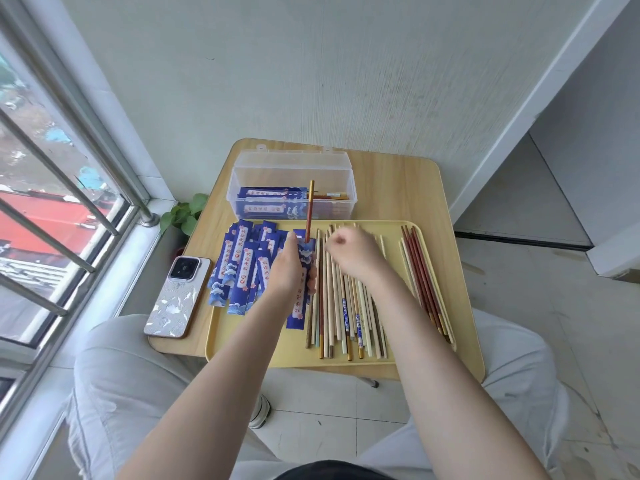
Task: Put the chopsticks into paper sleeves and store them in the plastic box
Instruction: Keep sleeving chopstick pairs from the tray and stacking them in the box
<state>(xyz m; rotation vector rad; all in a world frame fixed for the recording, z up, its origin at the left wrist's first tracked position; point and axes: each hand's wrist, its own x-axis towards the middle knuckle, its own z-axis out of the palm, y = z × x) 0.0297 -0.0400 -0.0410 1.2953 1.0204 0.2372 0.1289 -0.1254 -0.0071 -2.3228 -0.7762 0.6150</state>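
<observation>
My left hand [290,266] grips a blue paper sleeve [302,299] over the yellow tray [460,327]. A red chopstick with a gold end [309,216] sticks up out of the sleeve's top. My right hand [353,252] is blurred, its fingers curled over the row of loose chopsticks [346,306] in the tray's middle; whether it holds one is unclear. A pile of empty blue sleeves [242,268] lies at the tray's left. The clear plastic box [292,188], lid open, holds sleeved chopsticks at the table's back.
Several dark red chopsticks [424,282] lie at the tray's right. A phone [178,296] rests on the wooden table [398,192] left of the tray. A window with bars is at the left, a wall behind, and my knees are below the table.
</observation>
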